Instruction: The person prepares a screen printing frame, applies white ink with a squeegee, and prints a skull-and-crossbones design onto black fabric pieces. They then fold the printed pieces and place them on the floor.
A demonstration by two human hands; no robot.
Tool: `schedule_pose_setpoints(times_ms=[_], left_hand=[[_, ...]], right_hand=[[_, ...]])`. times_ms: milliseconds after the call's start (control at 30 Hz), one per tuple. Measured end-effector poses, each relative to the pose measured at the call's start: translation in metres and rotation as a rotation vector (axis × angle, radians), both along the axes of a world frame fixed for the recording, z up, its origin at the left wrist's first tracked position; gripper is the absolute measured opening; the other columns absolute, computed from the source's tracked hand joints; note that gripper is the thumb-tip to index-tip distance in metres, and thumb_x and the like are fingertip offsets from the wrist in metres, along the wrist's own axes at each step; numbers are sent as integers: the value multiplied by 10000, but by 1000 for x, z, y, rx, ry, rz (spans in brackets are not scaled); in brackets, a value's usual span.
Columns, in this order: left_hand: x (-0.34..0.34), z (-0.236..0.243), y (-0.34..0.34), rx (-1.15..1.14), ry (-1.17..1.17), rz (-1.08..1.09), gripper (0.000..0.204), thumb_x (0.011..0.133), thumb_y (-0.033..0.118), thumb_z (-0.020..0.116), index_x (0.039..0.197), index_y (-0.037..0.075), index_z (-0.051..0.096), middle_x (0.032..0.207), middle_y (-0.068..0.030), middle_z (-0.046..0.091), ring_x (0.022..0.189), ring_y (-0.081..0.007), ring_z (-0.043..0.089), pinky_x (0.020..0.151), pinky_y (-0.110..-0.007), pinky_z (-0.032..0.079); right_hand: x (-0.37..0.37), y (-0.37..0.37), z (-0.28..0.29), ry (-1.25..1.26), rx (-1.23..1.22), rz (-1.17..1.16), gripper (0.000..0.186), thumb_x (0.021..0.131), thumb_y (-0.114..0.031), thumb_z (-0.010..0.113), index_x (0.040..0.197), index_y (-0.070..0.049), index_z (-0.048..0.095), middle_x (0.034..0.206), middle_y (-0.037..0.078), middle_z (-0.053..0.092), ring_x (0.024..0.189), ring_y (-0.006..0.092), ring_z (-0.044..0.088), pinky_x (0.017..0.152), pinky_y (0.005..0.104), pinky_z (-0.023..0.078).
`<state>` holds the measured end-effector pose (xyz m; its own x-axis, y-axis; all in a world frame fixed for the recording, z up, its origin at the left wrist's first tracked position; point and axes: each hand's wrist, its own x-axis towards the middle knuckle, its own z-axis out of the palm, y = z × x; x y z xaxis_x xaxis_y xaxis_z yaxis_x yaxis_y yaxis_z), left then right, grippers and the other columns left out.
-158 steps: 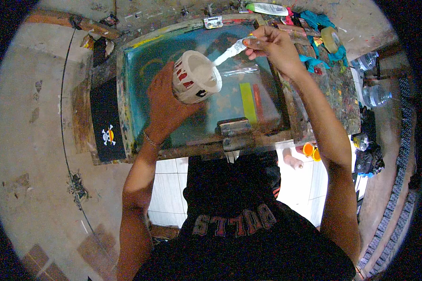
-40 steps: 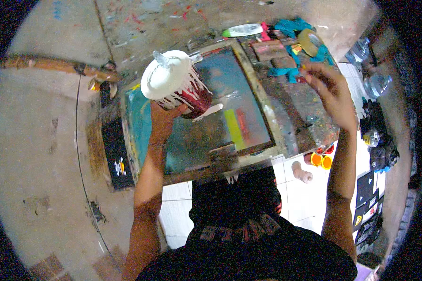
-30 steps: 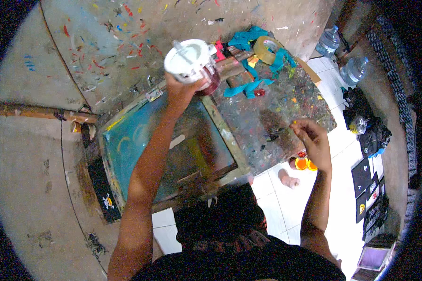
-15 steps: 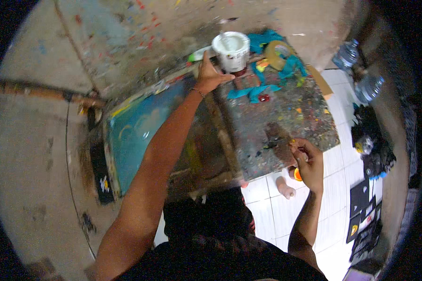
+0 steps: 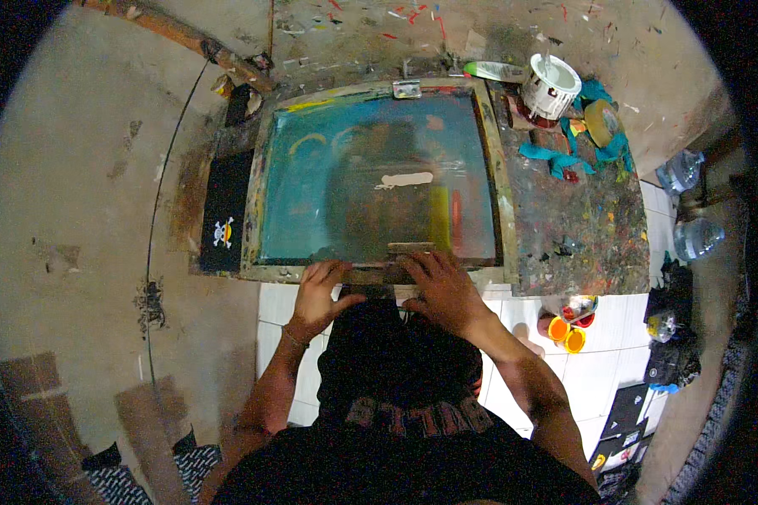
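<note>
A framed printing screen (image 5: 504,202) with a blue-green mesh lies in front of me, a smear of white paint (image 5: 406,180) across its middle. My left hand (image 5: 316,295) rests on the frame's near edge, fingers laid over it and thumb held apart. Along the same edge, further right, my right hand (image 5: 442,290) reaches forward with bent fingers. A short tan bar (image 5: 410,247) shows just beyond its fingertips; whether the fingers grip it is hidden. A small clear piece like a clamp (image 5: 406,89) sits at the frame's far edge.
Right of the screen, the paint-stained board (image 5: 581,223) bears a white paint tub (image 5: 551,88), teal strips (image 5: 556,157) and a tape roll (image 5: 604,123). Orange-topped pots (image 5: 558,328) are below its near edge. A black printed cloth (image 5: 224,210) lies left of the screen.
The view has swung left, centring the screen, which now lies flat. My left hand has left the white tub, and my right hand has come from the board's near edge to the screen's near edge.
</note>
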<state>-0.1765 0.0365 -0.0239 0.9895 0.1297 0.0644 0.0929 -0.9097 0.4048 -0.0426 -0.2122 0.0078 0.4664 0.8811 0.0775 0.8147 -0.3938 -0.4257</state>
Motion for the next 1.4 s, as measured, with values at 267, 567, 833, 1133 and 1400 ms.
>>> schedule_pose_setpoints(times_ms=[267, 567, 833, 1133, 1400], left_hand=[[6, -48, 26, -64, -105, -75, 488, 772, 318, 791, 1161, 64, 642, 1116, -171, 599, 1079, -387, 558, 951, -510, 439], [8, -8, 29, -33, -181, -135, 438, 779, 303, 771, 1119, 49, 660, 1047, -166, 593, 1011, -383, 565, 896, -484, 460], [13, 3, 28, -53, -148, -155, 422, 773, 297, 777, 1105, 55, 681, 1054, -152, 596, 1024, -364, 566, 928, -470, 451], [12, -5, 32, -18, -182, -163, 423, 771, 305, 774, 1097, 52, 683, 1068, -162, 609, 1028, -371, 573, 928, -474, 456], [11, -9, 27, 1, -242, -153, 397, 776, 306, 761, 1065, 44, 687, 1031, -161, 610, 993, -374, 578, 900, -487, 458]], right_hand=[[8, 23, 6, -129, -90, -104, 409, 857, -161, 674, 1216, -15, 544, 1152, 200, 610, 1153, 400, 568, 1035, 508, 419], [39, 50, 29, -401, -23, -214, 457, 830, -153, 708, 1222, -7, 524, 1100, 230, 647, 1052, 459, 597, 936, 558, 436], [49, -14, 67, -79, 410, -541, 406, 802, -10, 708, 1187, 4, 580, 1023, 259, 671, 950, 438, 650, 838, 452, 506], [54, -28, 67, 18, 364, -600, 455, 803, -20, 714, 1234, 8, 567, 1089, 268, 663, 1020, 468, 626, 893, 483, 494], [59, -19, 55, 16, 310, -577, 432, 767, -20, 742, 1176, 2, 606, 1050, 273, 655, 992, 445, 638, 835, 455, 503]])
